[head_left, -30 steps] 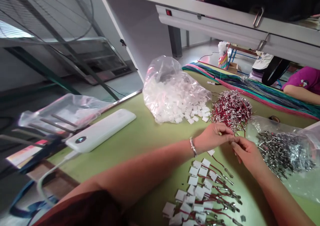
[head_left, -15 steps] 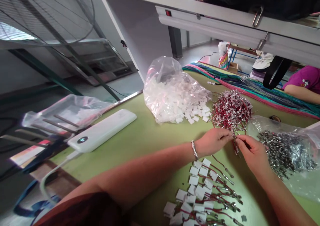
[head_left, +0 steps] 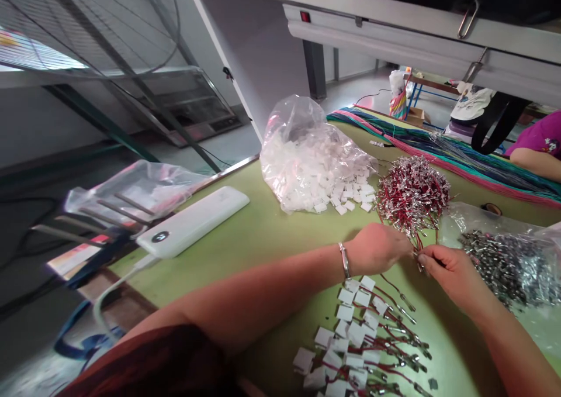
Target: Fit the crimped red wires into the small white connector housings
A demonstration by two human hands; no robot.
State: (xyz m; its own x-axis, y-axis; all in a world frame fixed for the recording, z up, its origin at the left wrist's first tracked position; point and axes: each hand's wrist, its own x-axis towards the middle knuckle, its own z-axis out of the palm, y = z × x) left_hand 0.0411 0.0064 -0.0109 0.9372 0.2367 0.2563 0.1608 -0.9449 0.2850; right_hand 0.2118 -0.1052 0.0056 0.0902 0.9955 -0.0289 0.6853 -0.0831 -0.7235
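Note:
My left hand (head_left: 380, 248) and my right hand (head_left: 451, 271) meet at the front edge of a heap of short red wires with metal terminals (head_left: 412, 191). Both are closed in a pinch. Between the right fingertips is the end of a red wire with a metal terminal. The left fingertips point away from me, and what they pinch is hidden. Below my hands lie several red wires with white plastic connector housings (head_left: 356, 334) on one end and metal terminals on the other.
A clear bag of white housings (head_left: 302, 157) spills open behind my left hand. At right lies a bag of metal terminals (head_left: 504, 262). Bundled coloured wires (head_left: 438, 145) run along the back. A white power bank (head_left: 197, 218) sits at left. Another person's purple sleeve (head_left: 537, 135) shows far right.
The whole view has shifted slightly to the right. My left hand has turned so its knuckles hide more of its fingertips. Both hands stay at the front of the wire heap.

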